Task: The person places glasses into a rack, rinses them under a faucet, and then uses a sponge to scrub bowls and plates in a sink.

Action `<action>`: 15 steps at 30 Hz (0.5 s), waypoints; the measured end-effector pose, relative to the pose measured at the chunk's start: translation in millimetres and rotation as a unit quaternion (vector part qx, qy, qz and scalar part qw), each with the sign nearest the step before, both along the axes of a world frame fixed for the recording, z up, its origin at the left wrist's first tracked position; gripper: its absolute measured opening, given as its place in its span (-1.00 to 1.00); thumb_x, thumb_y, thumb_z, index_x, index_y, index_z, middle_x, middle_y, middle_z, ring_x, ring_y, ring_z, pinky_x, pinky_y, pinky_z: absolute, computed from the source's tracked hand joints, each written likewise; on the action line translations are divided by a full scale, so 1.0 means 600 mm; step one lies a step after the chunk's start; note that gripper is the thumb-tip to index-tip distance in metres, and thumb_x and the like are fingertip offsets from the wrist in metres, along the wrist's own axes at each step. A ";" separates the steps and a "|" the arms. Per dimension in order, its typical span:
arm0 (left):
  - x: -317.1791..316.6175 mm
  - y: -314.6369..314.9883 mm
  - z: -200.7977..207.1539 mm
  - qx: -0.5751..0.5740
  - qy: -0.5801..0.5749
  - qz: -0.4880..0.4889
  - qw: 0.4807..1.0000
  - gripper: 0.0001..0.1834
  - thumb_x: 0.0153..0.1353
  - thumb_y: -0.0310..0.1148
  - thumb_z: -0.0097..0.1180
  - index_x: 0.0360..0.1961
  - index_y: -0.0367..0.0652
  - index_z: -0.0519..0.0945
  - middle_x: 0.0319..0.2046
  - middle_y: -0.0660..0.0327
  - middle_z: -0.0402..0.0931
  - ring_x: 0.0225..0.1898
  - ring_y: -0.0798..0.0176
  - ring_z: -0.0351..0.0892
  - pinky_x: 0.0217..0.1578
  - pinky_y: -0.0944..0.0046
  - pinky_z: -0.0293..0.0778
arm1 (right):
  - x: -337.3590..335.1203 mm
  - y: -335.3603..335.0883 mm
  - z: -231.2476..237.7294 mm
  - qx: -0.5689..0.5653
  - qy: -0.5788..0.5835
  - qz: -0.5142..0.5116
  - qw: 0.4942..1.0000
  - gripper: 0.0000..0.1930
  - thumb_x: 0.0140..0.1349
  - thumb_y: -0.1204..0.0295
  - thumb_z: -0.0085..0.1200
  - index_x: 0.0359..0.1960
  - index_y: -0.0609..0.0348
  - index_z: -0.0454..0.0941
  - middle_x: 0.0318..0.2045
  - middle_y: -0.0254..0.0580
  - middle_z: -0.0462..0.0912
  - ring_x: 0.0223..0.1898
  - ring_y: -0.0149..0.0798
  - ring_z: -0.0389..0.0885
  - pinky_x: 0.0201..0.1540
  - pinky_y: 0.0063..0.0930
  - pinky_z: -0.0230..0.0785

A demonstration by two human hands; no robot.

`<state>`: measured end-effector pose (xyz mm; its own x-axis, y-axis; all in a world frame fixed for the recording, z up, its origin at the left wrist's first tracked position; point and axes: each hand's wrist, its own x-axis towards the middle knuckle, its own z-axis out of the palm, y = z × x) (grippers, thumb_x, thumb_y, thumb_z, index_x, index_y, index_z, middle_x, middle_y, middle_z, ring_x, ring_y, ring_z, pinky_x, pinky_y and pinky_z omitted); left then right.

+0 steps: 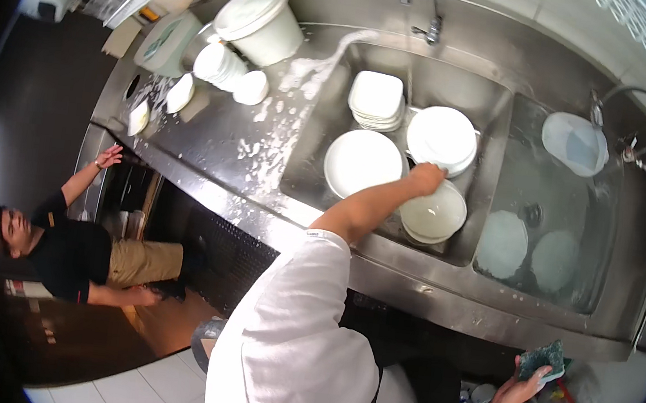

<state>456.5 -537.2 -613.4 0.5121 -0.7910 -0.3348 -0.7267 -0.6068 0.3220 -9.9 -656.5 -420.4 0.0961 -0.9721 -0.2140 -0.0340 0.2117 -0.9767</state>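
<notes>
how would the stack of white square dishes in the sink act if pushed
The stack of white square dishes likely feels heavy, being several deep. Its smooth-looking surfaces may slip, and it could shift apart, being merely piled.

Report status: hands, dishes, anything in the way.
Left hand at round white plates, grip unclear. Right hand holding green scouring pad. Square dishes stacked close by.

We see smooth, glossy plates [442, 134], a shiny metal sink [303, 164], a smooth plastic bucket [273, 37], a rough-looking scouring pad [542, 361] and a matt cloth sleeve [279, 315].
</notes>
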 end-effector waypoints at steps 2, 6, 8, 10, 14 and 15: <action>-0.027 0.002 -0.015 -0.012 -0.045 0.004 0.999 -0.65 0.27 -0.33 -0.18 0.00 -0.29 0.42 -0.13 -0.14 0.49 -0.25 -0.19 0.59 -0.19 -0.07 0.52 | -0.019 -0.008 -0.008 -0.015 0.005 0.038 0.999 -0.40 0.32 0.06 -0.07 0.24 0.23 0.17 -0.01 -0.08 0.45 -0.10 -0.14 0.53 -0.21 -0.31 0.50; -0.034 0.067 -0.068 -0.062 -0.111 0.145 0.981 -0.65 0.28 -0.33 -0.21 0.00 -0.32 0.39 -0.11 -0.15 0.45 -0.29 -0.19 0.59 -0.24 -0.06 0.54 | 0.040 -0.019 -0.015 -0.009 -0.048 0.105 0.993 -0.34 0.30 -0.08 -0.15 0.21 0.21 0.20 -0.02 -0.09 0.46 -0.09 -0.15 0.53 -0.18 -0.28 0.49; -0.044 0.095 -0.058 -0.051 -0.090 0.003 0.995 -0.64 0.28 -0.31 -0.22 0.02 -0.27 0.37 -0.12 -0.17 0.45 -0.31 -0.17 0.60 -0.31 -0.02 0.56 | 0.069 -0.027 -0.020 -0.015 -0.114 0.138 0.984 -0.30 0.29 -0.17 -0.25 0.22 0.18 0.20 0.00 -0.09 0.46 -0.07 -0.14 0.52 -0.18 -0.26 0.49; -0.096 0.044 0.006 -0.035 -0.043 -0.038 0.998 -0.64 0.24 -0.35 -0.19 0.05 -0.24 0.36 -0.08 -0.16 0.45 -0.26 -0.18 0.59 -0.27 -0.03 0.54 | 0.064 -0.059 -0.028 -0.008 -0.133 0.132 0.982 -0.28 0.28 -0.20 -0.30 0.24 0.14 0.19 0.02 -0.11 0.45 -0.04 -0.13 0.49 -0.14 -0.23 0.47; -0.105 0.086 0.160 -0.109 -0.141 -0.076 0.981 -0.60 0.20 -0.40 -0.16 0.10 -0.17 0.33 0.05 -0.20 0.39 -0.24 -0.17 0.60 -0.24 -0.02 0.55 | 0.137 -0.088 -0.012 -0.037 -0.258 0.258 0.930 -0.37 0.37 -0.05 -0.31 0.33 0.09 0.05 0.20 -0.15 0.28 0.12 -0.18 0.38 0.08 -0.12 0.35; -0.104 0.102 0.231 -0.107 -0.096 -0.042 0.989 -0.51 0.14 -0.48 -0.14 0.15 -0.17 0.30 0.12 -0.24 0.31 -0.19 -0.15 0.59 -0.18 0.02 0.54 | 0.174 -0.075 0.014 -0.052 -0.234 0.236 0.942 -0.31 0.32 -0.07 -0.22 0.35 0.06 0.00 0.21 -0.16 0.27 0.10 -0.17 0.38 0.07 -0.13 0.33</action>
